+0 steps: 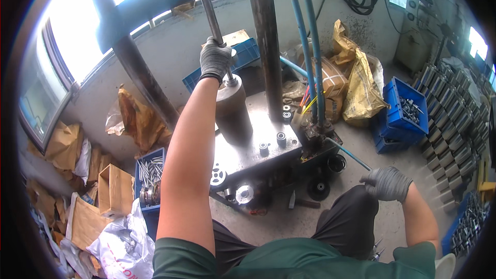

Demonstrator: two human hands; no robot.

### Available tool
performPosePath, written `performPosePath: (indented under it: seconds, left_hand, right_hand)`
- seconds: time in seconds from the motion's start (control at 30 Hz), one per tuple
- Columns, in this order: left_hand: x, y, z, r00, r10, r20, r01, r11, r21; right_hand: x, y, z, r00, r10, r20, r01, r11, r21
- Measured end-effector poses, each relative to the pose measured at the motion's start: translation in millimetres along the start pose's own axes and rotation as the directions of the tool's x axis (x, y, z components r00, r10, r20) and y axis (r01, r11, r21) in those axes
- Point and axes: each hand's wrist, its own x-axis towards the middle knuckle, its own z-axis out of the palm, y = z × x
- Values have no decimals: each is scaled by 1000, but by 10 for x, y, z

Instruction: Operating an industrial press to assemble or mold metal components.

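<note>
My left hand (215,60), in a grey knit glove, is wrapped round an upright metal rod (211,15) under the press's blue crossbeam. Below the fist, a thinner shaft (230,75) meets the top of a thick steel cylinder (232,106). That cylinder stands on a shiny metal press bed (268,116). The fist hides where rod and shaft join. At the right, my gloved right hand (390,184) is closed at the end of a blue lever (349,152), which runs from the base of the press's blue pipes. Small bearings (281,139) sit on the bed's right side.
Dark press columns (267,51) flank the cylinder. Blue bins of metal parts (411,108) and stacked metal tubes (454,119) stand to the right. At the left are a bin of shafts (150,173), a wooden box (116,190) and a plastic bag (124,245). A hammer (305,203) lies on the floor.
</note>
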Motion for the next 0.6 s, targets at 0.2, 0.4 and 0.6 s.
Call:
performPosePath:
  seconds: [0.2, 0.4, 0.6]
  left_hand:
    - [-48, 42, -63, 1000, 10, 0, -10, 1000, -14]
    - [-55, 52, -48, 1000, -10, 11, 10, 999, -48]
    - [28, -68, 31, 1000, 21, -23, -21, 1000, 3]
  right_hand:
    - [18, -137, -127, 998, 10, 55, -8, 999, -45]
    - [-13, -68, -61, 995, 21, -95, -17, 999, 46]
    - [-24, -91, -71, 998, 12, 63, -11, 1000, -16]
